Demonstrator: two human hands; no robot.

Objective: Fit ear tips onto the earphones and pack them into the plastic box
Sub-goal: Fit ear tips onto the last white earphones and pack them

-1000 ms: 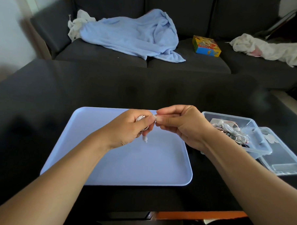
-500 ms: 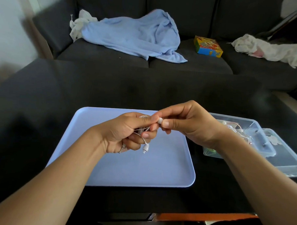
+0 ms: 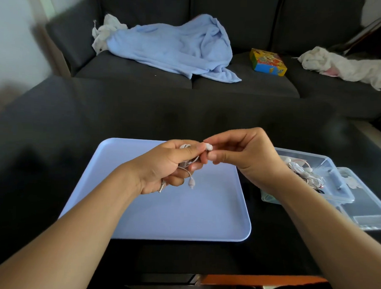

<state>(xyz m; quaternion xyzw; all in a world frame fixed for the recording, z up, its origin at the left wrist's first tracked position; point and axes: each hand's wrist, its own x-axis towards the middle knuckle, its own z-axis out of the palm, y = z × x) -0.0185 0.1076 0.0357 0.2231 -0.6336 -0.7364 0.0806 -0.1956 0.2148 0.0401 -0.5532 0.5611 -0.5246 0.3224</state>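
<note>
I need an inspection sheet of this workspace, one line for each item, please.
Surface: dark table, blue tray on it.
Job's things: earphones held above tray; plastic box with more earphones, right of tray.
Clutter: second clear container beside the box.
Hands: left hand grips coiled cable; right hand pinches an earbud.
Cables: earphone cable only.
Surroundings: sofa, blue blanket, colourful box, white cloths.

Tray (image 3: 171,213): pale lavender-blue, plain. Table (image 3: 53,160): black, glossy. Earphones (image 3: 189,166): white cord, white buds; metallic silver plug (image 3: 161,188). Plastic box (image 3: 328,165): clear, white cords and a reddish wire seen inside. Sofa (image 3: 242,85): dark grey. Blanket (image 3: 178,45): light blue. Small carton (image 3: 267,62): yellow, multicoloured print. Crumpled cloth (image 3: 345,68): white, pink patch noted.
</note>
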